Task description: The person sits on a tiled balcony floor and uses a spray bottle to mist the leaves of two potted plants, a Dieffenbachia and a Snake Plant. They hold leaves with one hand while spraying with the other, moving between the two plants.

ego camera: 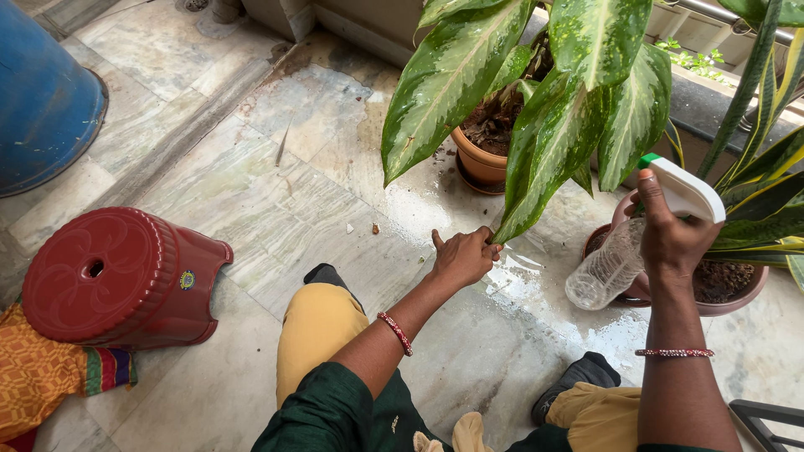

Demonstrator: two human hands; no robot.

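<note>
My left hand (463,256) pinches the tip of a long green-and-cream leaf (543,159) of a potted plant. That plant grows in a terracotta pot (477,163) on the wet marble floor. My right hand (670,234) grips a clear plastic spray bottle (607,269) with a white and green trigger head (682,188), held tilted with the nozzle up toward the leaves. Both wrists wear beaded bangles.
A second pot (737,297) with striped upright leaves stands at the right. A dark red plastic stool (117,280) sits at the left, a blue drum (42,100) behind it. Patterned orange cloth (50,372) lies bottom left. Water pools on the floor (536,293).
</note>
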